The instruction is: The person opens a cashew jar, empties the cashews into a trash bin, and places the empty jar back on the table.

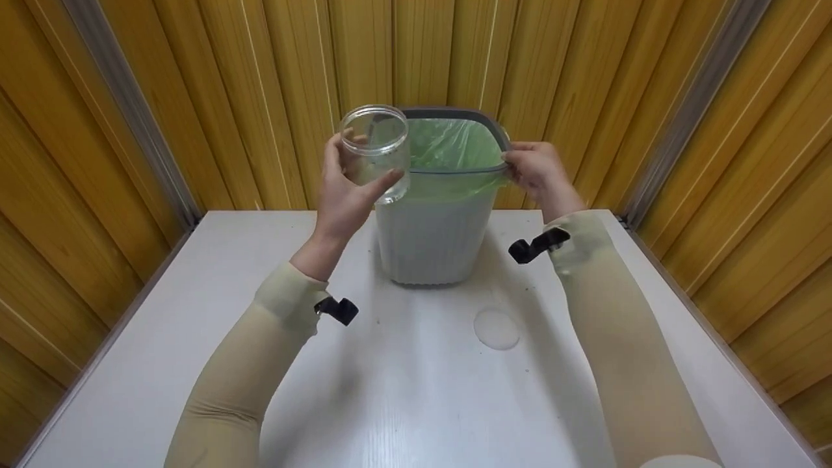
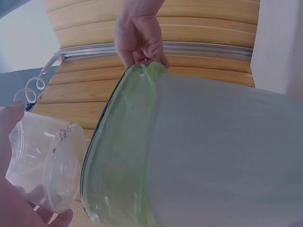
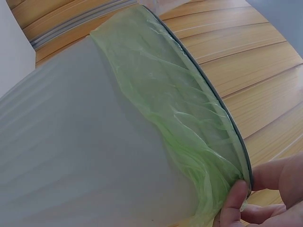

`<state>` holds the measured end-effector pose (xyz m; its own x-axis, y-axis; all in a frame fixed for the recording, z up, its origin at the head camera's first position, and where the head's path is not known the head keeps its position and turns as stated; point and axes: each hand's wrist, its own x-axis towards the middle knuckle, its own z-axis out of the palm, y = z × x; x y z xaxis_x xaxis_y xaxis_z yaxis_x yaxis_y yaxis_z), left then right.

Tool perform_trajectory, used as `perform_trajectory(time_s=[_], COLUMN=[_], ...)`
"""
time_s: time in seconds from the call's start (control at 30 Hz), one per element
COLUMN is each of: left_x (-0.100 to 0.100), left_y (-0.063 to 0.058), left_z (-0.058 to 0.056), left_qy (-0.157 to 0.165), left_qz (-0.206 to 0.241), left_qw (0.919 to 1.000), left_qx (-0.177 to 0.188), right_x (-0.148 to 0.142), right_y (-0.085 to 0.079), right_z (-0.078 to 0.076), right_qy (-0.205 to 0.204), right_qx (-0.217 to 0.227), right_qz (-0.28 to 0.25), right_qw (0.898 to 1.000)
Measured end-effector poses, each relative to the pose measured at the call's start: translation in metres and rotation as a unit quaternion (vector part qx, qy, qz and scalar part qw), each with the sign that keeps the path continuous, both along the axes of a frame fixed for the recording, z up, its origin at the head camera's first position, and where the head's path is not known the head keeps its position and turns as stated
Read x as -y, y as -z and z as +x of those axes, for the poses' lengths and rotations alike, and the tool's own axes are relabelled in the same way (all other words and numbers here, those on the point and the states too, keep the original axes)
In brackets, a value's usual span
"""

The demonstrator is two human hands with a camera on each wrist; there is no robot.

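A clear plastic jar (image 1: 383, 159) without a lid is gripped by my left hand (image 1: 348, 198), thumb at the front and fingers behind. It stands upright in the air beside the left rim of a grey trash can (image 1: 432, 240). In the left wrist view, dark specks cling around the base of the jar (image 2: 61, 161). A thin green bag (image 1: 455, 143) lines the can and folds over its rim. My right hand (image 1: 536, 169) pinches the can's right rim and the bag there; the right wrist view shows the bag (image 3: 189, 137) bunched by the fingers.
On the white table (image 1: 403, 390) lies a clear round disc (image 1: 496, 328), with a few small dark specks around it. Wood-patterned walls (image 1: 422, 52) enclose the back and sides. Part of a white round object (image 1: 679, 461) shows at the bottom right edge.
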<state>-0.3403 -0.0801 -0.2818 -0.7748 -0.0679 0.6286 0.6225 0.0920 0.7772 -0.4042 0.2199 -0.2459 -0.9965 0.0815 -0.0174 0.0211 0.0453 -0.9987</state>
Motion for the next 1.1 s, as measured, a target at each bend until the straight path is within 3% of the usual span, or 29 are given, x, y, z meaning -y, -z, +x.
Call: perform_trajectory(time_s=[0.2, 0.43, 0.77, 1.1], left_x=[0.0, -0.005, -0.014, -0.015], left_y=[0.026, 0.06, 0.102, 0.135], left_z=[0.023, 0.043, 0.053, 0.054], left_qy=[0.037, 0.074, 0.118, 0.122], left_qz=[0.0, -0.026, -0.05, -0.068], left_qw=[0.9989, 0.9967, 0.9915, 0.988], left_qx=[-0.029, -0.021, 0.018, 0.065], right_x=[0.002, 0.001, 0.0, -0.002], right_y=[0.0, -0.003, -0.002, -0.002], right_z=[0.001, 0.001, 0.001, 0.001], right_qy=[0.0, -0.004, -0.008, -0.004], right_qx=[0.001, 0.002, -0.001, 0.006], right_qz=[-0.013, -0.006, -0.015, -0.012], right_qw=[1.0, 1.0, 1.0, 1.0])
